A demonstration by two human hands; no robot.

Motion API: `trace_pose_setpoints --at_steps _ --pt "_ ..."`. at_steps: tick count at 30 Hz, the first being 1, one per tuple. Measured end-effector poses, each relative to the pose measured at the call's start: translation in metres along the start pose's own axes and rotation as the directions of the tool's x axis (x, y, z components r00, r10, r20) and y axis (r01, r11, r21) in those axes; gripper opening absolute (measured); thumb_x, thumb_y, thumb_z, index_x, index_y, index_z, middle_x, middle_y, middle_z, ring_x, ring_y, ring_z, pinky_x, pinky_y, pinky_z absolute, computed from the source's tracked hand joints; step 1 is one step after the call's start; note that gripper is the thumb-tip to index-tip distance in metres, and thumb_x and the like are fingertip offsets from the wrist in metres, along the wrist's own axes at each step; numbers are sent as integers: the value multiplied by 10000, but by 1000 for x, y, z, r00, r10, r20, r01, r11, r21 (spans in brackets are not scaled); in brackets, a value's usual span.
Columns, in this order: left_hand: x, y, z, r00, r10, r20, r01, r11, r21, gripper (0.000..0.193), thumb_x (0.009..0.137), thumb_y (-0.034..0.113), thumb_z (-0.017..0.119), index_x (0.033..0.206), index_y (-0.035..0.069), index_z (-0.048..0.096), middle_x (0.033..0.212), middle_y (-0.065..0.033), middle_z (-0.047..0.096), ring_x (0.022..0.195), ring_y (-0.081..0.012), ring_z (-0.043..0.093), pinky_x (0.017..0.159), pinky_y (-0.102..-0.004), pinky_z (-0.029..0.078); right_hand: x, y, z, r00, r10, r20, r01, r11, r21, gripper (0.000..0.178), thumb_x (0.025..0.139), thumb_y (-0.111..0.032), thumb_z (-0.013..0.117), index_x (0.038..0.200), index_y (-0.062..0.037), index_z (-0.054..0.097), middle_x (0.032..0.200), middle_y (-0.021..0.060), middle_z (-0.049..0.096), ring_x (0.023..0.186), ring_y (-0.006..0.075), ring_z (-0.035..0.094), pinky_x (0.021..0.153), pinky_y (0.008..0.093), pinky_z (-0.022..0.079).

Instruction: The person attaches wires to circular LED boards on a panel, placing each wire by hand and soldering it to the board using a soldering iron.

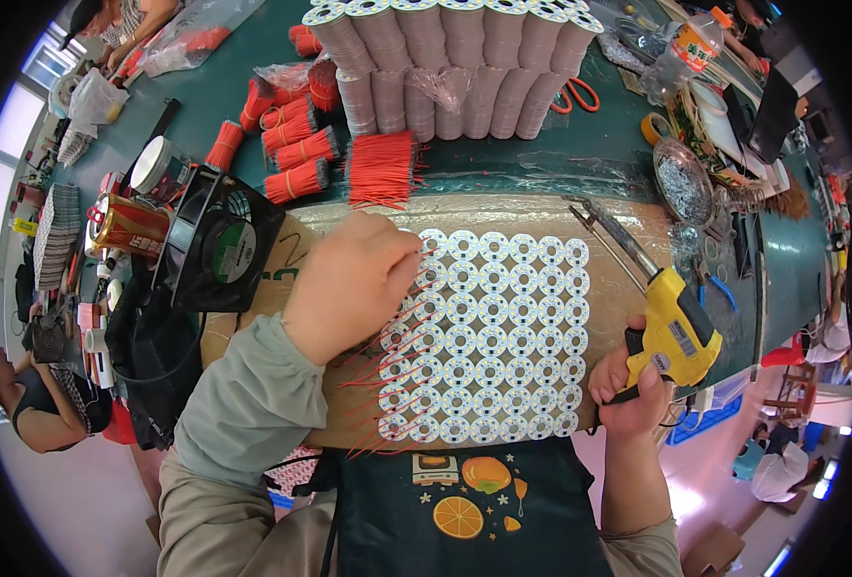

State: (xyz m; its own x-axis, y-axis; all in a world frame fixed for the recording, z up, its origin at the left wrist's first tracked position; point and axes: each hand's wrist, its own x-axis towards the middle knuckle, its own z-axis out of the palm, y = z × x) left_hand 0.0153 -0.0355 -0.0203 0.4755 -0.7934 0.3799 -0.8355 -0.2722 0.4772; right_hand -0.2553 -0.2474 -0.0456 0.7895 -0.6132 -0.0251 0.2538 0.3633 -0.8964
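Rows of small white ring-shaped LED circuit boards (492, 309) lie in a grid on brown cardboard in front of me. Thin red wires (388, 364) run out from the boards of the left columns. My left hand (354, 281) is closed in a pinch over the grid's far left corner; a red wire shows at its fingertips, which are partly hidden. My right hand (636, 387) is wrapped round the handle of a yellow soldering gun (677, 327). The gun's metal tip points away from me, beyond the grid's far right corner.
Tall stacks of round boards (450, 96) stand at the back. Loose red wires (381, 165) and wire bundles (299, 180) lie beside them. A black fan (222, 240) and red can (128, 227) stand left. At right are a metal dish (684, 181), blue pliers (714, 285) and bottle (681, 60).
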Motion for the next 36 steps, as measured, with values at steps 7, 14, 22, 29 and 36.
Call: trace_pose_setpoints --at_steps 7,14,22,29,36 --pt "31 -19 -15 989 76 -125 -15 903 430 107 823 71 700 927 51 711 908 -93 647 876 -312 621 764 -418 503 0 -1 1 1000 12 2 -12 999 32 753 857 -350 759 1364 92 420 631 41 480 494 143 469 462 290 411" --pt "44 -34 -8 999 36 -28 -12 793 609 124 783 105 707 905 88 710 910 -55 615 933 -269 603 825 -408 475 0 1 0 1000 9 9 -9 1000 24 750 859 -352 752 1364 99 431 616 56 482 484 148 460 461 276 388" --pt "49 -35 -6 999 34 -19 -16 802 597 78 764 101 686 836 81 663 894 -66 613 940 -284 606 826 -428 479 -2 1 -2 1000 23 -1 -23 1000 7 739 859 -350 742 1360 99 435 615 63 485 481 147 454 467 277 390" --pt "48 -35 -7 999 39 -32 -15 829 559 87 748 94 673 808 70 616 890 -85 607 931 -305 603 831 -451 477 -2 0 0 1000 31 2 -31 1000 -8 738 857 -346 735 1357 104 432 620 60 486 496 145 460 471 280 396" --pt "45 -31 -10 999 49 14 -49 838 544 89 764 99 663 843 65 641 875 -85 613 909 -300 606 823 -440 476 -2 -2 0 998 53 -14 -54 999 -9 748 848 -345 741 1359 104 430 626 56 485 499 144 459 476 281 403"
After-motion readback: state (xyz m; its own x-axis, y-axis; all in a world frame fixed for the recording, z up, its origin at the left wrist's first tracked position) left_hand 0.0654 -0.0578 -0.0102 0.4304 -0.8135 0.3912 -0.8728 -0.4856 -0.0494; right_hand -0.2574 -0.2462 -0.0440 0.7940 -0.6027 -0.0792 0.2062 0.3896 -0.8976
